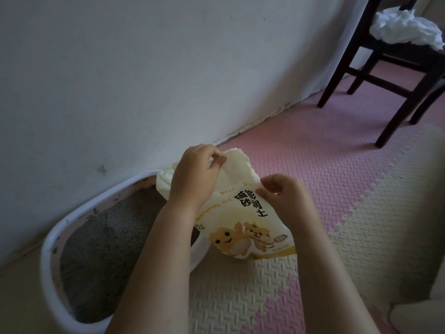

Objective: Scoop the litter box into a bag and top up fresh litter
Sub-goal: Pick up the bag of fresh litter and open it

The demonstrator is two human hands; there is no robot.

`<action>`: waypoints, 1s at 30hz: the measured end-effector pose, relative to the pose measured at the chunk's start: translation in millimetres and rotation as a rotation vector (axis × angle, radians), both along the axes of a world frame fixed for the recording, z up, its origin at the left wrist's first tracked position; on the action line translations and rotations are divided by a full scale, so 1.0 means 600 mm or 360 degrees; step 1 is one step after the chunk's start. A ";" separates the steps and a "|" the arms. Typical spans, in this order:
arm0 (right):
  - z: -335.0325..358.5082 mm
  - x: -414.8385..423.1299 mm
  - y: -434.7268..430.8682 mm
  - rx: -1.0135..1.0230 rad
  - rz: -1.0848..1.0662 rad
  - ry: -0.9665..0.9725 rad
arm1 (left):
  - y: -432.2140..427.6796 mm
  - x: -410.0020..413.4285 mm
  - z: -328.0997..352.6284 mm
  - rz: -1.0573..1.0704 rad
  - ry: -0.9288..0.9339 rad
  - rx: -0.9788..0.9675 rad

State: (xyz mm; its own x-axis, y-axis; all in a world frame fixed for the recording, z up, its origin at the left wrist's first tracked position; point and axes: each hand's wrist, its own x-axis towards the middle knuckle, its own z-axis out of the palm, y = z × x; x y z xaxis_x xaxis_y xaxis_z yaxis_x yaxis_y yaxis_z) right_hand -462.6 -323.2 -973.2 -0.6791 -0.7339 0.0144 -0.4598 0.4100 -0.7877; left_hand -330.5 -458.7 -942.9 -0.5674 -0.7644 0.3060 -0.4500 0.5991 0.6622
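A white litter box (47, 266) with a pink inner wall lies along the wall at lower left, filled with grey litter (101, 247). Over its right end I hold a cream and yellow litter bag (243, 225) printed with cartoon animals and dark lettering. My left hand (195, 174) pinches the bag's far top edge. My right hand (281, 196) pinches the near top edge, the two hands apart at the bag's mouth. The bag's bottom rests near the box's right rim.
Pink and cream foam mats (337, 189) cover the floor. A dark wooden chair (375, 66) stands at upper right with a crumpled white plastic bag (407, 27) on its seat. The white wall (144, 80) runs behind the box.
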 end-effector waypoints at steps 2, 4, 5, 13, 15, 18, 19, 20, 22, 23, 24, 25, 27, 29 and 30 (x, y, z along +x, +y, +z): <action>-0.007 0.009 -0.007 -0.0027 -0.0011 0.0015 | -0.006 0.007 0.003 0.0047 -0.0008 0.0028; -0.010 0.017 -0.013 -0.0081 -0.0051 0.0007 | -0.009 0.011 0.006 0.0029 -0.0079 0.0083; -0.010 0.020 -0.014 -0.0088 -0.0068 0.0006 | -0.008 0.013 0.009 0.0014 -0.0125 0.0109; 0.000 0.049 -0.031 -0.0158 -0.0037 0.0071 | 0.019 0.008 0.057 -0.0269 -0.0174 -0.0091; 0.000 0.057 -0.036 -0.0151 -0.0021 0.0107 | 0.025 0.006 0.059 -0.0319 -0.0262 -0.0110; -0.001 0.054 -0.035 -0.0148 -0.0092 0.0082 | 0.013 0.020 0.044 -0.0237 -0.0412 0.0058; -0.001 0.052 -0.033 -0.0151 -0.0115 0.0069 | 0.008 0.026 0.039 -0.0208 -0.0431 0.0137; -0.001 0.050 -0.032 -0.0149 -0.0128 0.0067 | 0.004 0.029 0.035 -0.0190 -0.0423 0.0207; -0.001 0.049 -0.031 -0.0153 -0.0134 0.0073 | 0.005 0.030 0.034 -0.0194 -0.0366 0.0285; -0.001 0.050 -0.032 -0.0161 -0.0135 0.0070 | 0.007 0.027 0.035 -0.0208 -0.0342 0.0295; -0.001 0.051 -0.033 -0.0168 -0.0135 0.0063 | 0.010 0.024 0.038 -0.0222 -0.0323 0.0279; -0.002 0.052 -0.035 -0.0173 -0.0132 0.0059 | 0.013 0.022 0.043 -0.0221 -0.0311 0.0236; -0.003 0.055 -0.040 -0.0178 -0.0111 0.0056 | 0.017 0.019 0.056 -0.0183 -0.0312 0.0094; -0.005 0.060 -0.045 -0.0168 -0.0084 0.0057 | 0.021 0.014 0.068 -0.0168 -0.0366 -0.0041; -0.006 0.063 -0.047 -0.0162 -0.0068 0.0059 | 0.025 0.011 0.071 -0.0177 -0.0429 -0.0067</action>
